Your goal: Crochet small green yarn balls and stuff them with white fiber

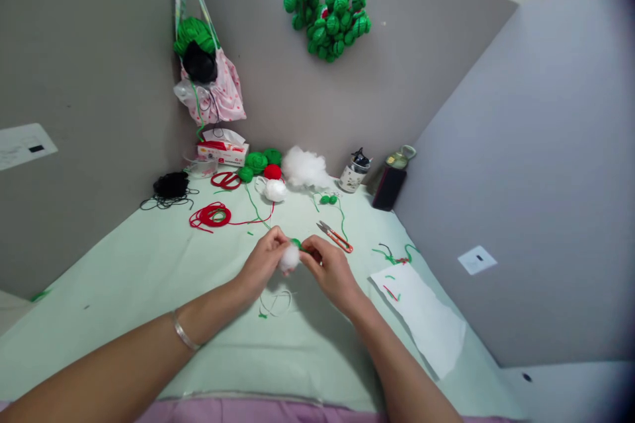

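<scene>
Both my hands meet over the middle of the table. Between the fingers of my left hand [268,254] is a tuft of white stuffing [289,258], with fingertips showing under it. My right hand [325,261] is closed in a pinch at the edge of a small green yarn piece [296,243], right beside the stuffing. Most of the green piece is hidden by the fingers and the fluff. Orange-handled thread snips [335,236] lie just beyond my right hand. Below my hands, a loop of thin pale thread [276,304] and a green scrap [262,316] lie on the cloth.
At the back are a stuffing heap [305,168], green yarn balls [256,162], a white yarn ball [275,190], red scissors [226,180], a tissue box [231,153], a cup [353,177] and a phone [389,188]. Red yarn [211,215] lies left; paper [421,317] lies right.
</scene>
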Tool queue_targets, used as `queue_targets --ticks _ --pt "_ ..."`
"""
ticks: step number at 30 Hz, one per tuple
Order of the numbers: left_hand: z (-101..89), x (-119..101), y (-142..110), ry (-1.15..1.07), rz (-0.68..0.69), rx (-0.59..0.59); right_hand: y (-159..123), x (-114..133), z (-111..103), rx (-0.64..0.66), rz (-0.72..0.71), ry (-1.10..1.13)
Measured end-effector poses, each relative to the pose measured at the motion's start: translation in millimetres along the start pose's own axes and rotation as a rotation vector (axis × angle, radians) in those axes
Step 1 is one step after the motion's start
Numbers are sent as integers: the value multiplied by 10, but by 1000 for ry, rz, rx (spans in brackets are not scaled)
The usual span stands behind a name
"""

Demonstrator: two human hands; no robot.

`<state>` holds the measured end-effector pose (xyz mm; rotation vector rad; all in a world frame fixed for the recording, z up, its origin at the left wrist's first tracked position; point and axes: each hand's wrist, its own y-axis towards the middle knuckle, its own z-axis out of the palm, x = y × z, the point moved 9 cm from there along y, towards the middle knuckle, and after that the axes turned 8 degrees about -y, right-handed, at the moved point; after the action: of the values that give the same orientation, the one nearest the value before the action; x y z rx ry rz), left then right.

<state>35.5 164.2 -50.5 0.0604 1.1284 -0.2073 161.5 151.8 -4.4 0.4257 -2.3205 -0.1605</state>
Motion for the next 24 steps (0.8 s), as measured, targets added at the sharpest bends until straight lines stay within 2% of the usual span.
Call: queue_targets --ticks 8,13,20,24 --pt "148 -52 -52 -6 2 131 21 -155 -54 -48 133 -23" --pt "153 -110 -57 11 12 183 4 -164 -67 -57 152 -8" --pt "57 -89 2 77 82 116 -75 53 16 67 76 66" --pt "-2 -72 23 117 125 36 -118 160 73 65 56 99"
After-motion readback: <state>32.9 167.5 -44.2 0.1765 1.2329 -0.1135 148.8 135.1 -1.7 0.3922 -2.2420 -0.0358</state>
